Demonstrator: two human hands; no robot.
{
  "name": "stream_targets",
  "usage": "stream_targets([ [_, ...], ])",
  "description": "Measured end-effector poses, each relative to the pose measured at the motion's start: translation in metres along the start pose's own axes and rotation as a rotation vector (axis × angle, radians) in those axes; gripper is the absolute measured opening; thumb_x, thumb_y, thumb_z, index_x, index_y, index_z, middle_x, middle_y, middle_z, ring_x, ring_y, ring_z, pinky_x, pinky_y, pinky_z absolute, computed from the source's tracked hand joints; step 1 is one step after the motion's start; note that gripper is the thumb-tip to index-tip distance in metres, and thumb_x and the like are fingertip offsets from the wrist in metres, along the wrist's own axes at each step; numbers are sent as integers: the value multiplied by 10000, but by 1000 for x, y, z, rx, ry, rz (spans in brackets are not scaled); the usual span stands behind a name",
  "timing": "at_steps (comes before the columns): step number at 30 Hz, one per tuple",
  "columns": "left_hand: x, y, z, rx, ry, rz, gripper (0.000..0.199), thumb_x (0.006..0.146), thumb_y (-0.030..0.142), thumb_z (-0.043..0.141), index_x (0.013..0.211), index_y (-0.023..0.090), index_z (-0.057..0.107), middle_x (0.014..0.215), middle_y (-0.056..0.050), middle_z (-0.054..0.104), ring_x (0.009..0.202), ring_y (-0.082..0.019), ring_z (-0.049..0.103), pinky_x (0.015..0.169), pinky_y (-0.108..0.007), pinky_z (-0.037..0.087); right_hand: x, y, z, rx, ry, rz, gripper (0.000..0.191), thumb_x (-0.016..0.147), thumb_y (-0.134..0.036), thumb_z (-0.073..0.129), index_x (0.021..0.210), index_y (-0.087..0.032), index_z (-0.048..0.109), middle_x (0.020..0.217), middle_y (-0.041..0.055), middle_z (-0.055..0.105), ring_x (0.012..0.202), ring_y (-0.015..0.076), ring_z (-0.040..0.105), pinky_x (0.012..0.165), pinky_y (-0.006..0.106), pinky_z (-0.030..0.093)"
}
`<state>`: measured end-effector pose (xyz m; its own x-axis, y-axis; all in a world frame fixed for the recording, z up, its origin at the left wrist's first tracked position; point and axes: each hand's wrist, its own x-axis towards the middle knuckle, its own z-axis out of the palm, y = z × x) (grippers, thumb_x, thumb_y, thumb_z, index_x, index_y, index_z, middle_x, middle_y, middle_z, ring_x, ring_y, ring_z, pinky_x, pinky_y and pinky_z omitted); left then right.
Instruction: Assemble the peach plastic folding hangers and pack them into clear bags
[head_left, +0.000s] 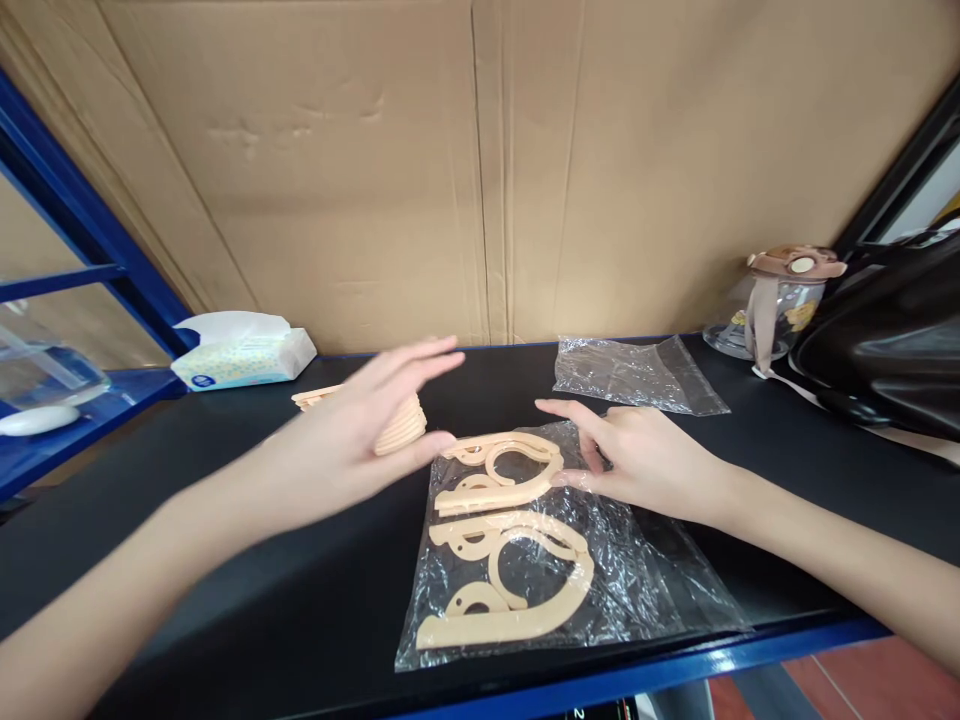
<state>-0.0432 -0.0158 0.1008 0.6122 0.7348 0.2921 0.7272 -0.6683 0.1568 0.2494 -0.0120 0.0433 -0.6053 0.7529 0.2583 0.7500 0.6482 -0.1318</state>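
Note:
Two peach folding clothes hangers lie folded, one above the other, inside a clear plastic bag on the black tabletop. The upper hanger is near both hands, and the lower hanger lies closer to the table's front edge. My left hand is open, slightly blurred, fingers stretched out, its thumb by the bag's upper left corner. It partly hides a stack of similar peach hangers. My right hand is over the bag's upper right, index finger extended and thumb at the upper hanger's curved end, holding nothing visible.
A second clear plastic bag lies flat at the back. A tissue pack stands back left. At the right are a strapped clear bottle and a shiny black bag. Cardboard rises behind; a blue rim edges the front.

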Motion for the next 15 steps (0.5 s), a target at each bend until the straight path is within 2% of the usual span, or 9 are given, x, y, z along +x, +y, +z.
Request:
stream_targets([
  [3,-6,-35,-21,106,-39,-87,690,818,629,538,1397,298,362,1529,-15,277,1401,-335,214,1122,-543,206,-1,3,-4,9,-36,-31,565,894,-461,530,1372,-192,396,641,-37,655,572,163,606,584,286,415],
  [5,-12,-58,-29,161,-134,-145,800,744,669,595,1399,272,364,1551,-20,222,1406,-373,165,1116,-574,162,-1,4,-6,12,-55,-30,539,901,-426,533,1370,-199,399,656,-37,659,582,163,605,587,288,415],
  [6,-15,-66,-32,169,-167,-168,807,747,668,588,1407,271,348,1556,-9,204,1407,-383,148,1109,-579,163,0,4,-7,10,-68,-27,529,900,-406,539,1370,-205,401,662,-39,660,589,162,605,591,288,416],
  [7,-17,-72,-33,169,-201,-207,753,806,637,534,1422,261,321,1556,1,197,1408,-380,138,1103,-579,162,0,5,-8,8,-82,-24,521,899,-383,546,1369,-211,403,667,-42,661,596,160,605,594,287,416],
  [9,-19,-76,-35,149,-251,-291,755,819,613,521,1423,210,315,1550,-33,208,1396,-390,160,1087,-581,186,0,6,-10,10,-107,-20,514,893,-348,557,1368,-224,404,686,-47,665,606,154,602,594,281,417],
  [12,-17,-72,-36,88,-313,-393,779,753,616,590,1358,160,413,1514,-96,286,1361,-389,262,1073,-551,251,0,8,-11,11,-105,-23,492,898,-309,540,1366,-241,405,713,-51,669,597,141,590,591,273,413],
  [15,-14,-73,-36,57,-295,-407,673,721,608,614,1241,190,522,1460,-49,382,1288,-371,390,1028,-513,348,-1,9,-11,10,-83,-15,476,902,-287,511,1365,-248,408,700,-52,657,569,132,570,567,264,397],
])
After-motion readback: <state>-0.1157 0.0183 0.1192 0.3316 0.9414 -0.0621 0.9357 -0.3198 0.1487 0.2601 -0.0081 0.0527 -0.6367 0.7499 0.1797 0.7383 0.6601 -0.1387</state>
